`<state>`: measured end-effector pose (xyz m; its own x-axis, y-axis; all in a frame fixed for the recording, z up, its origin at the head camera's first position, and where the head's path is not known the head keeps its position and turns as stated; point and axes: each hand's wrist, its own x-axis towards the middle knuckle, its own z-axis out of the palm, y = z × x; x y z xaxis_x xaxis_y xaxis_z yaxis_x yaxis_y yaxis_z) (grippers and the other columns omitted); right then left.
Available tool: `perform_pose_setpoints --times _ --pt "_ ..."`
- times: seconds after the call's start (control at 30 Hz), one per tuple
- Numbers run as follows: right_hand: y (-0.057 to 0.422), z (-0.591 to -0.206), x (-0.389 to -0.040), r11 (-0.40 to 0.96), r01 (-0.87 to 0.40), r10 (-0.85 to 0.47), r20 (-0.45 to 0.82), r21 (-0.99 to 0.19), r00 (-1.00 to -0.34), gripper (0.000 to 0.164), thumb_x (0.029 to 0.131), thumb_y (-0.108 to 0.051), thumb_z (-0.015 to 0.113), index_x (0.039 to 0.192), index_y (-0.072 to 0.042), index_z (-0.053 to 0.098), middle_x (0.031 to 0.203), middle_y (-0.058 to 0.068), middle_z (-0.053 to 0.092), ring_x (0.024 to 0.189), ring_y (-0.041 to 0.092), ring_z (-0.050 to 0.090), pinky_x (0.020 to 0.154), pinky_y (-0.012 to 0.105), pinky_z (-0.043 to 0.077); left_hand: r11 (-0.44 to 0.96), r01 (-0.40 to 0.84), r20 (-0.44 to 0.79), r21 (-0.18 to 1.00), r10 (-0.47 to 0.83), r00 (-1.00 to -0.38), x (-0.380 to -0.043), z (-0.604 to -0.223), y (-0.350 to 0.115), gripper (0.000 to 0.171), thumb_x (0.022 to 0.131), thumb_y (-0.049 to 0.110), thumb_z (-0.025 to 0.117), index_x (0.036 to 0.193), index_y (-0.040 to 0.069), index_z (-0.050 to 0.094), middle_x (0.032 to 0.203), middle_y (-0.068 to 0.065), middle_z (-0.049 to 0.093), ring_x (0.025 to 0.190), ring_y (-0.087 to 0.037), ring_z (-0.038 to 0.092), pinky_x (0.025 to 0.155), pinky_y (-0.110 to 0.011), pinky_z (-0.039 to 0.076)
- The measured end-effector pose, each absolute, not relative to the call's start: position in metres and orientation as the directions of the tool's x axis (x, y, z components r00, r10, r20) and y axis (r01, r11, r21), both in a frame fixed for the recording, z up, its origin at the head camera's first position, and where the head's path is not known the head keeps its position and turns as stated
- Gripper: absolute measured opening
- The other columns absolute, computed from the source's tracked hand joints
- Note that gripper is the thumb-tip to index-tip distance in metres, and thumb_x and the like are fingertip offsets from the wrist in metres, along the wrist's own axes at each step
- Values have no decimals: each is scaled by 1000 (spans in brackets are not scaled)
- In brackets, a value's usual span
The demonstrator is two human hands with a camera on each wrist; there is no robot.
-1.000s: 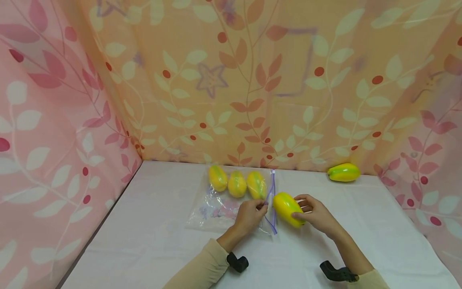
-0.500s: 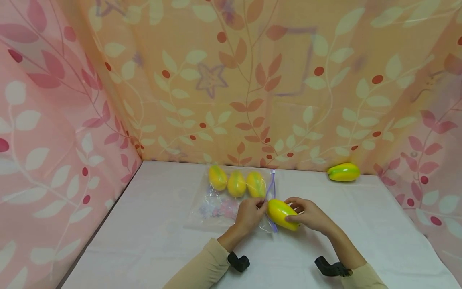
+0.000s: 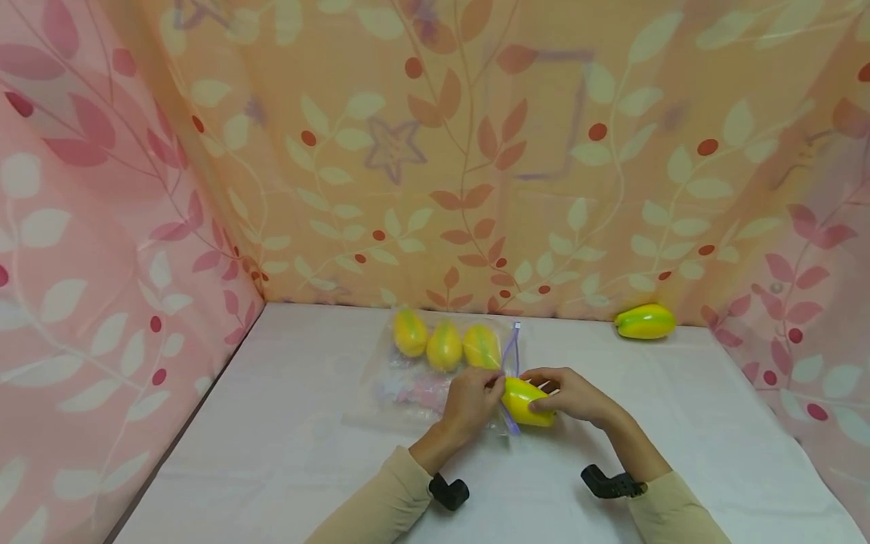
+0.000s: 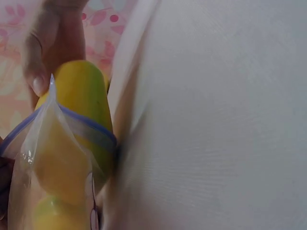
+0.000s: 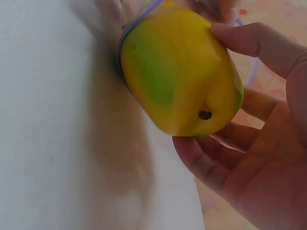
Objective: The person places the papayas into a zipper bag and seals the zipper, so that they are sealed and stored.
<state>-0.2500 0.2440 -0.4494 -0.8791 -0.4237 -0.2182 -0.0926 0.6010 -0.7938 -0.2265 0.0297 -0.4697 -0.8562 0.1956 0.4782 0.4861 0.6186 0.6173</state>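
My right hand (image 3: 578, 397) grips a yellow papaya (image 3: 525, 402) with green streaks, thumb on one side and fingers on the other. The papaya's front end is inside the mouth of a clear zip bag (image 3: 381, 412); in the left wrist view the purple zip strip (image 4: 91, 125) runs around the fruit. My left hand (image 3: 470, 400) pinches the bag's edge at this mouth, its fingertips partly hidden. Inside the bag lie three more yellow papayas (image 3: 445, 346) in a row. In the right wrist view the held papaya (image 5: 177, 72) shows a dark stem spot at its near end.
Another papaya (image 3: 646, 322) lies at the back right of the white-covered table (image 3: 272, 453). Patterned curtains (image 3: 326, 189) stand behind and at both sides. A black wrist mount (image 3: 448, 493) sits on each forearm.
My right hand has moved left with the papaya, from beside the bag into its mouth. My left hand stays at the bag's edge. The papaya at the back right stays put.
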Motion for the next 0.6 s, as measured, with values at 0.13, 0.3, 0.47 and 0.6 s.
perform_pose_setpoints --times 0.13,0.3,0.47,0.6 --pt "239 -457 -256 537 -106 -485 -203 -837 -851 53 80 -25 75 129 -10 62 127 14 63 104 24 58 89 37 52 624 500 488 600 209 -847 -225 -467 30 19 93 20 63 100 8 77 90 -1 75 79 -11 65 76 -18 54" --pt "232 -466 -257 459 -115 -524 -164 -881 -836 51 83 -23 73 130 -7 61 134 15 60 121 34 55 100 45 49 629 485 477 608 199 -856 -224 -467 30 19 93 20 64 101 8 77 89 -1 75 77 -9 64 73 -15 52" --pt "226 -466 -253 448 -89 -481 -155 -890 -863 51 85 -26 73 130 -5 59 136 18 58 127 37 52 100 45 49 620 498 506 606 183 -843 -223 -467 29 17 92 18 66 99 8 77 85 -1 75 74 -9 64 70 -14 52" --pt "228 -463 -250 526 -87 -438 -182 -846 -880 53 82 -27 76 128 -8 60 131 15 60 113 30 57 93 42 53 611 516 530 601 180 -829 -223 -467 27 16 91 17 67 98 7 77 84 -2 75 74 -10 64 70 -15 52"
